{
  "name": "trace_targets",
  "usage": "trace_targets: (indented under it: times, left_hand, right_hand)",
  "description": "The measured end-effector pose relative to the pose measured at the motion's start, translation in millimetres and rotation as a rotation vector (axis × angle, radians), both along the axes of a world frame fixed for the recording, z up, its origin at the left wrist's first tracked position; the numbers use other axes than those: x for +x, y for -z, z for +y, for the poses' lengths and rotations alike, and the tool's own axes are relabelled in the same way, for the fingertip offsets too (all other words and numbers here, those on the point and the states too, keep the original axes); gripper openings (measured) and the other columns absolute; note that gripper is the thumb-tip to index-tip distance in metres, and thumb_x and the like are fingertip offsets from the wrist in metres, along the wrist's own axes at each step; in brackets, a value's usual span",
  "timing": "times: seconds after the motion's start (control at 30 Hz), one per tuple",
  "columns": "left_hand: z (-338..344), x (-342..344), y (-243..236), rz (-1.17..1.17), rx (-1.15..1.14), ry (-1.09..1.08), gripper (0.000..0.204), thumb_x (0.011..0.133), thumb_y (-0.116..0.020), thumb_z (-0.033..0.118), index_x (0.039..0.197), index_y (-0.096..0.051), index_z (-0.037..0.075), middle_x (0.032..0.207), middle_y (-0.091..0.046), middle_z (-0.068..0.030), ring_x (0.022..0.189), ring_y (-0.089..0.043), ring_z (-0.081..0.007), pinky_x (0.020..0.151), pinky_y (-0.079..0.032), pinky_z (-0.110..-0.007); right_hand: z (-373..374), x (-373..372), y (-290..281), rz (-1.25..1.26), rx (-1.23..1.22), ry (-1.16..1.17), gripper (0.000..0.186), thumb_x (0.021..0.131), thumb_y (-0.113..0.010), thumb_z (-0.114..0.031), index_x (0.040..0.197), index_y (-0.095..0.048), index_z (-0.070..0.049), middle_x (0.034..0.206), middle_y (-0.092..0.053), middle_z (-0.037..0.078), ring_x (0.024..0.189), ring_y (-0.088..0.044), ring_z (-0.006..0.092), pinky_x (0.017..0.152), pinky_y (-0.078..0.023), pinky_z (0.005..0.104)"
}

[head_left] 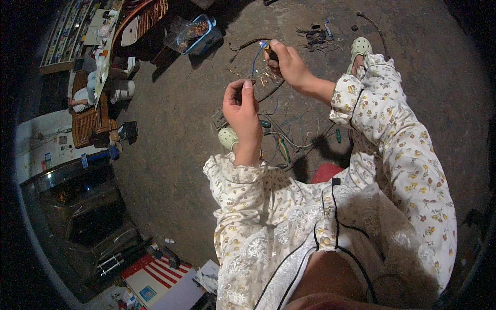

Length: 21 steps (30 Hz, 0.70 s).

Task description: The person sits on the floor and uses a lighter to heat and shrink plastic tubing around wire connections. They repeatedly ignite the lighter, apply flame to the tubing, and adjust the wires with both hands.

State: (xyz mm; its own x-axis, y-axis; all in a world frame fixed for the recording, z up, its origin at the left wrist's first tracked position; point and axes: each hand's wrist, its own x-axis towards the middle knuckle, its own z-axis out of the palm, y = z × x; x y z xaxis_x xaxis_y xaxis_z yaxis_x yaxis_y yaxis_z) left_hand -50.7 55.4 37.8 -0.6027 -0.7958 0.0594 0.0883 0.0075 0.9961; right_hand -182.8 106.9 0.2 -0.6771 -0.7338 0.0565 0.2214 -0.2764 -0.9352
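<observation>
A thin blue wire point(253, 65) runs up between my hands. My left hand point(243, 111) pinches its lower end between thumb and fingers. My right hand point(292, 66), higher and further right, is closed around a small yellow-and-black tool point(269, 52). The tool meets the wire's upper end; its exact kind is hidden by my fingers. Below and beyond my hands, loose copper-coloured strands point(264, 77) lie on the floor. Green-and-yellow pliers point(284, 150) and a green-handled screwdriver point(338, 136) rest among scattered wires near my feet.
A blue bin point(211, 37) with copper-coloured scraps stands at the far left. Dark wire pieces point(316, 37) lie on the concrete floor point(165, 134) at the far right. A red seat point(326, 172) shows beneath me. Wooden furniture point(89, 125) lines the left side.
</observation>
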Motion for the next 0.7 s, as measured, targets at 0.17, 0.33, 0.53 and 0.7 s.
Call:
trace_targets:
  times: [0.17, 0.33, 0.53, 0.7]
  left_hand:
    - [-1, 1, 2, -0.005, -0.003, -0.004, 0.013, 0.088, -0.055, 0.015, 0.086, -0.055, 0.003, 0.060, -0.043, 0.0053, 0.046, -0.033, -0.0016, 0.040, -0.025, -0.019]
    - [-3, 1, 1, -0.014, -0.034, -0.007, 0.013, 0.088, -0.055, 0.016, 0.086, -0.055, 0.003, 0.060, -0.043, 0.0052, 0.046, -0.034, -0.0019, 0.041, -0.026, -0.019]
    - [0, -3, 5, -0.036, -0.025, 0.003, 0.013, 0.087, -0.055, 0.016, 0.086, -0.056, 0.003, 0.061, -0.044, 0.0047, 0.047, -0.034, -0.0019, 0.041, -0.027, -0.018]
    - [1, -5, 5, -0.018, -0.015, -0.002, 0.012, 0.087, -0.056, 0.015, 0.086, -0.056, 0.003, 0.062, -0.046, 0.0045, 0.047, -0.035, -0.0017, 0.041, -0.027, -0.018]
  right_hand:
    - [0, -2, -3, -0.028, -0.017, 0.013, 0.042, 0.092, -0.028, -0.043, 0.073, -0.045, -0.009, 0.057, -0.035, -0.006, 0.050, -0.029, 0.0063, 0.048, -0.025, 0.0236]
    - [-1, -5, -2, -0.006, 0.008, 0.001, 0.044, 0.092, -0.028, -0.045, 0.072, -0.045, -0.009, 0.057, -0.034, -0.006, 0.050, -0.028, 0.0065, 0.048, -0.024, 0.0241]
    - [6, 9, -2, 0.156, 0.032, -0.025, 0.048, 0.092, -0.027, -0.044, 0.064, -0.042, -0.008, 0.056, -0.034, -0.005, 0.052, -0.027, 0.0074, 0.049, -0.024, 0.0260]
    - [5, 9, 1, 0.111, 0.029, -0.034, 0.045, 0.092, -0.029, -0.044, 0.065, -0.041, -0.009, 0.056, -0.034, -0.005, 0.051, -0.028, 0.0066, 0.049, -0.024, 0.0250]
